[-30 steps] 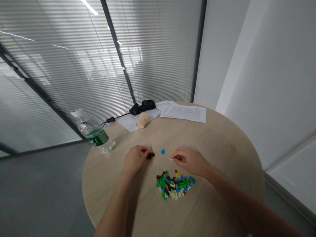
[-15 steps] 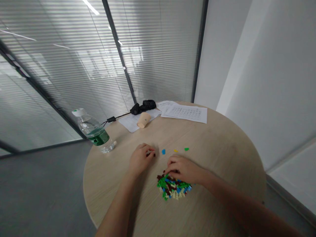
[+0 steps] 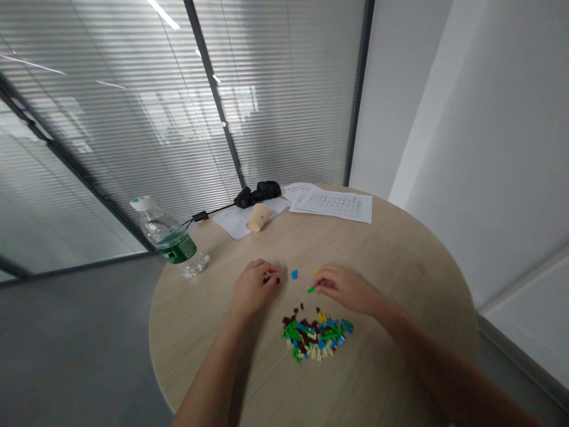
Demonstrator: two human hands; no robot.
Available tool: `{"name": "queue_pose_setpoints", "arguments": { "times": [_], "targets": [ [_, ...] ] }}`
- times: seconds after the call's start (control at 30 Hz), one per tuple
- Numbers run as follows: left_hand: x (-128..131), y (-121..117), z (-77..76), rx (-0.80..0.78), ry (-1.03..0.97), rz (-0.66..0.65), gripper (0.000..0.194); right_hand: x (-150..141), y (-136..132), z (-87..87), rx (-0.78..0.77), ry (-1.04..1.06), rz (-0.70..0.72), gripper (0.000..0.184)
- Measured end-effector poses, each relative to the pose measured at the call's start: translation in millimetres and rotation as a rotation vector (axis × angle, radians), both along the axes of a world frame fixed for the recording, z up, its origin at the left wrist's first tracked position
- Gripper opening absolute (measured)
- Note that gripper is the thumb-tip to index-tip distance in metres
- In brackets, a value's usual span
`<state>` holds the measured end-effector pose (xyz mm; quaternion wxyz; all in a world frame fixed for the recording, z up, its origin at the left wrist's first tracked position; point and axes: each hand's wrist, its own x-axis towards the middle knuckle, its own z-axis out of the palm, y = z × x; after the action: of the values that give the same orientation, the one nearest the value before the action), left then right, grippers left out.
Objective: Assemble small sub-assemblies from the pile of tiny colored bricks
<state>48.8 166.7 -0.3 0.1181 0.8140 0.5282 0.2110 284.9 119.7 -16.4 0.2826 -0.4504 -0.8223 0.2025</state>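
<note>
My left hand [image 3: 254, 287] rests on the table, thumb and fingers curled around a small dark brown toy brick [image 3: 278, 280]. Part of what it holds is hidden by the fingers. My right hand [image 3: 344, 287] pinches a green toy brick [image 3: 310, 290] at its fingertips, just above or on the tabletop. Between the hands lies a blue brick [image 3: 294, 274], and a yellow brick [image 3: 315, 272] shows partly behind my right fingers. Nearer to me is a pile of mixed small bricks [image 3: 313, 338] in green, brown, blue, yellow and cream, with a few loose brown ones at its far edge.
The round wooden table [image 3: 400, 261] carries a tilted-looking clear bottle [image 3: 178, 246] at the left. Farther back are a paper cup [image 3: 258, 217] on its side, printed sheets [image 3: 342, 204] and a black bundled item [image 3: 262, 193] with a cord. Blinds and a white wall stand behind.
My right hand has moved from the pile up and slightly right, a green brick now in its fingertips. It now covers the spot where a green brick lay. My left hand stays put.
</note>
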Motion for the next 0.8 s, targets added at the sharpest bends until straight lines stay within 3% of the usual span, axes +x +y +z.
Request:
{"name": "queue_pose_setpoints", "arguments": {
  "times": [0.1,0.2,0.5,0.8],
  "targets": [
    [0.4,-0.4,1.3,-0.007,0.009,-0.002,0.018,27.9,12.1,0.1,0.007,-0.009,-0.239,0.010],
    [0.4,-1.0,1.5,-0.007,0.014,-0.009,0.018,48.1,19.0,-2.8,-0.033,-0.089,-0.356,0.010],
    [-0.2,0.3,-0.8,-0.002,0.013,-0.018,0.018,49.7,18.6,-8.6,-0.092,-0.234,-0.323,0.010],
    [-1.2,1.5,-2.2,0.010,0.023,-0.047,0.018,47.8,22.0,-16.0,-0.081,-0.174,-0.370,0.008]
  ]
}}
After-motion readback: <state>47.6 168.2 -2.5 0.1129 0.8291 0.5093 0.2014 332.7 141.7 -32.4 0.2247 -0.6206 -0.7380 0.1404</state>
